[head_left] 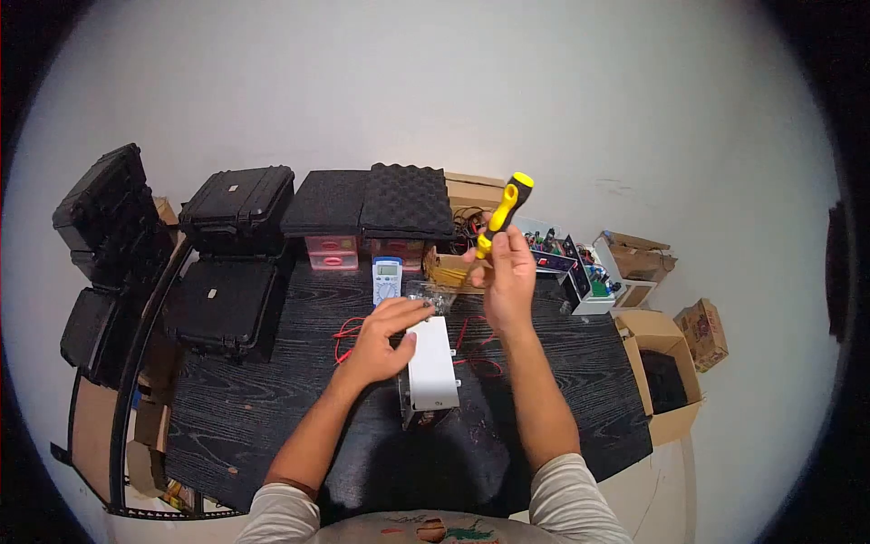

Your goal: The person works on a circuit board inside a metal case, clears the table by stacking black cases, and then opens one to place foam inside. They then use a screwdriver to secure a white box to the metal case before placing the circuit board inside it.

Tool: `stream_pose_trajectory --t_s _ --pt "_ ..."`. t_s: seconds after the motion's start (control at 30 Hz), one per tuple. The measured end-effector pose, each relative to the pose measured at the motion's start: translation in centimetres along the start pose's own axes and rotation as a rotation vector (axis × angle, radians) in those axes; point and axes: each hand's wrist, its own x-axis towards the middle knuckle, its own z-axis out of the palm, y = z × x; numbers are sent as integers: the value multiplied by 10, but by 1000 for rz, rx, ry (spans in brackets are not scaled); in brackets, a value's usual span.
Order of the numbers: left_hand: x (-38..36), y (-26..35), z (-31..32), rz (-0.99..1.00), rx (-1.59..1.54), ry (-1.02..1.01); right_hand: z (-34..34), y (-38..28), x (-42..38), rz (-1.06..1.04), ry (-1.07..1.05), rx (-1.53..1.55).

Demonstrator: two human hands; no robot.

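A yellow and black screwdriver (509,210) is gripped by its handle in my right hand (508,281), raised over the table with its shaft pointing down and left. The white metal box (432,367) stands on the black table in front of me. My left hand (390,340) rests on the box's left side and top, fingers reaching toward its far end and thumb on the white face. Just beyond the box lies a clear plastic bag (430,292), partly behind my fingers.
A multimeter (388,281) with red leads lies behind the box. Black cases (227,304) are stacked at the left. Foam sheets (406,201) cover small drawers (333,253) at the back. Open electronics units (587,281) and a cardboard box (663,372) are at the right.
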Motion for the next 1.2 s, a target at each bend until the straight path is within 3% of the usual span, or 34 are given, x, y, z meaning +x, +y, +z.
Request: stream_pose_trajectory --t_s 0.13,0.33,0.43,0.53,0.67,0.73,0.8,0.9,1.0,1.1,1.2 --pt "22 -46 6 -204 -130 -98 -26 -1 -7 77 93 -132" --pt "42 -108 28 -460 -191 -344 -90 44 -43 266 18 -456" --pt "41 -97 23 -438 -140 -337 -129 74 -66 221 -62 -865" --pt "40 -60 12 -442 -232 -230 -151 89 -89 254 -94 -1004" --pt "38 3 0 -201 -4 -266 -167 105 -105 392 -55 -1228" --pt "26 24 7 -108 139 -273 -169 110 -108 401 -67 -1251" --pt "20 38 12 -153 186 -310 -168 111 -110 367 -66 -1286" --pt "19 46 15 -166 256 -333 -162 106 -107 547 -106 -1334" --pt "16 40 14 -164 252 -335 -149 86 -120 233 -222 -1410" --pt "14 39 9 -158 230 -331 -126 44 -123 40 -564 -1187" --pt "14 40 -1 -157 185 -330 -102 45 -138 207 -813 -887"
